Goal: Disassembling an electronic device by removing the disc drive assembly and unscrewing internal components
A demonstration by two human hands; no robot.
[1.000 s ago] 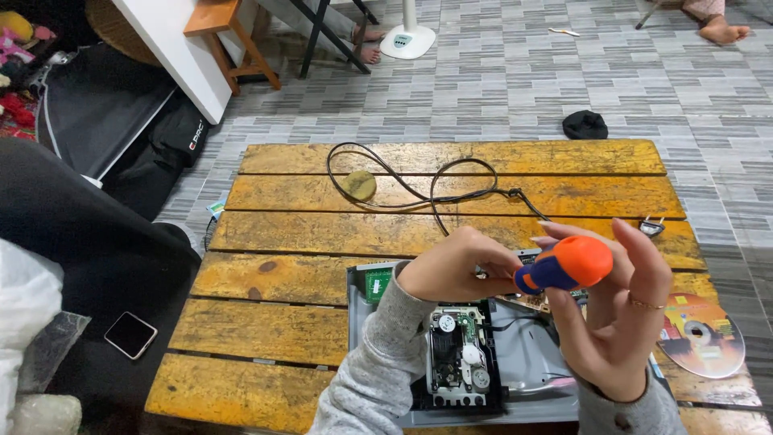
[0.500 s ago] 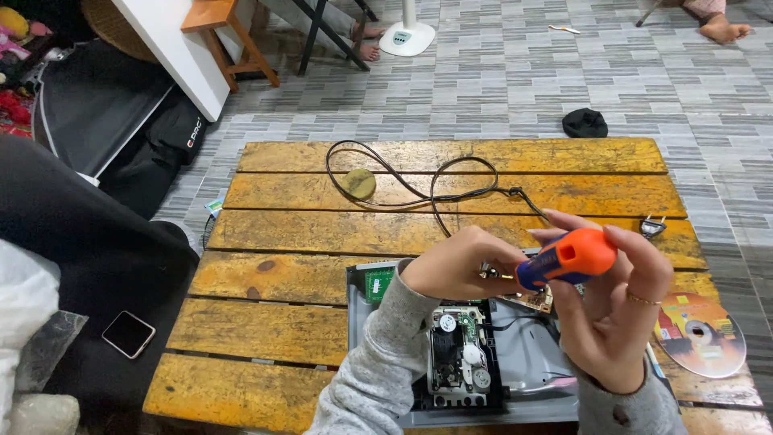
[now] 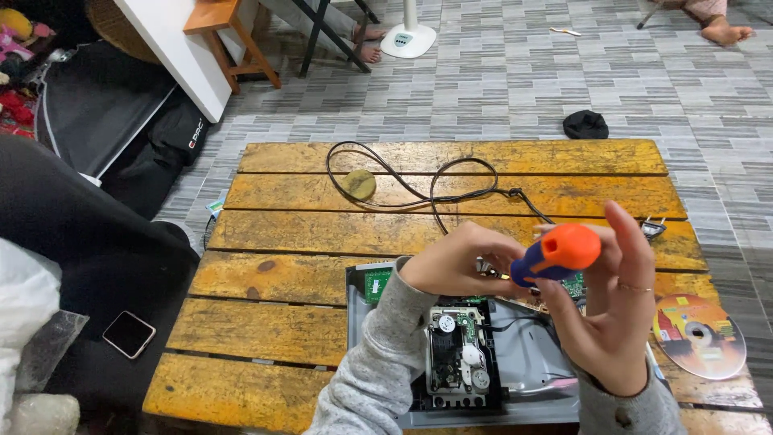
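Here, two hands: right hand (image 3: 613, 322) wrapped around one orange-blue screwdriver (image 3: 557, 254), left hand (image 3: 459, 259) fingers curled, contents unclear

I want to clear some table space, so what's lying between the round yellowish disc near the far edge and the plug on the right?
In the head view, only the black cable loops over the wooden table between the yellowish disc and the plug.

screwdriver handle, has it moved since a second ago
Barely. The orange-capped screwdriver in the right hand stays above the opened disc player, just left of the disc.
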